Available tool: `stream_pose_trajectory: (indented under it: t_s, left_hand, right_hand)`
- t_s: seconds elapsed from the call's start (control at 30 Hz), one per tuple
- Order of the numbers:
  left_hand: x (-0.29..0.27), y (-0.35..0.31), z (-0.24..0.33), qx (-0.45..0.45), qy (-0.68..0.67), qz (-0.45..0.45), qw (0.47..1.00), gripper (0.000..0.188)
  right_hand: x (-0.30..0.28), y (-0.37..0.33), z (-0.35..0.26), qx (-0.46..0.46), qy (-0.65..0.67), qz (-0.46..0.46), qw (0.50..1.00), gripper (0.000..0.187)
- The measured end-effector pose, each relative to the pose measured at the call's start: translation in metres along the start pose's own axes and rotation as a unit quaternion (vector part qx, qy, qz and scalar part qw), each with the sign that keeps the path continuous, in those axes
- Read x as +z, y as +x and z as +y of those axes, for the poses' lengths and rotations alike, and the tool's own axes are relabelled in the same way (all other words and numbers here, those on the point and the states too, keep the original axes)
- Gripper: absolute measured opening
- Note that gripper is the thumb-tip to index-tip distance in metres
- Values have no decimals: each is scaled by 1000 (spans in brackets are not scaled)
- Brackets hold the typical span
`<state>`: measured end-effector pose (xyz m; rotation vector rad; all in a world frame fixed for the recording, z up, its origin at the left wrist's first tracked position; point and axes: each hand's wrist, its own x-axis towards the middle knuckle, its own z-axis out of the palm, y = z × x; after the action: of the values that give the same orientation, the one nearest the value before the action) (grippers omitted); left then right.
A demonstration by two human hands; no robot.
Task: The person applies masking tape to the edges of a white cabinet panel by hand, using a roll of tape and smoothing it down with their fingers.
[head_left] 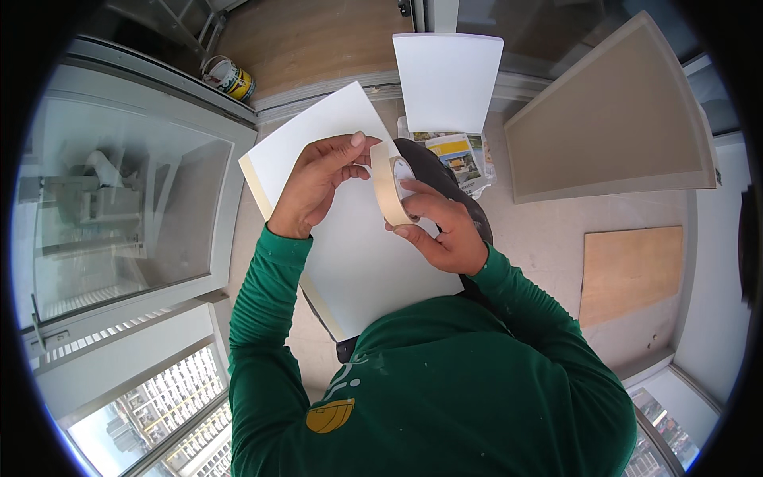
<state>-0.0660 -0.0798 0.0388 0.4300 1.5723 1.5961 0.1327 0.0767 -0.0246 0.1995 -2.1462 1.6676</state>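
A roll of cream masking tape (385,184) is held on its side over my lap. My right hand (447,230) grips its right and lower side, with the thumb under the rim. My left hand (324,181) is curled at the roll's upper left, fingertips at the tape's edge; whether they pinch a loose end is too small to make out. Beneath both hands a large white panel (358,262) lies tilted across my legs. A cream strip (255,187) runs along its left edge, partly hidden by my left forearm.
Ahead, a white panel (449,83) leans upright beside printed papers (461,159). A large beige panel (608,119) stands at the right, with a flat wooden board (632,270) on the floor below. A paint bucket (229,78) sits beyond the door sill; a glass door (127,183) is at left.
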Motion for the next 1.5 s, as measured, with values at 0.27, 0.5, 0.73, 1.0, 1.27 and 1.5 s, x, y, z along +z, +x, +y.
stream_pose_trajectory:
  t_s: [0.27, 0.5, 0.73, 1.0, 1.27, 1.5]
  left_hand:
    - [-1, 5, -7, 29, -2, 55, 998, 23]
    - [-6, 7, -3, 33, 40, 73, 996, 20]
    - [-9, 5, 12, 95, 131, 74, 984, 20]
    - [-4, 26, 27, 112, 202, 156, 960, 20]
    - [5, 68, 26, 219, 341, 234, 884, 16]
    - [17, 79, 29, 347, 396, 282, 802, 12]
  right_hand:
    - [8, 7, 17, 55, 30, -15, 998, 18]
    - [13, 10, 27, 54, 42, -9, 998, 19]
    - [14, 19, 21, 41, -13, 22, 999, 19]
    - [23, 37, 3, 35, -17, 124, 991, 27]
    - [25, 73, -43, 64, 148, 216, 963, 37]
    - [11, 81, -42, 52, 77, 174, 980, 27]
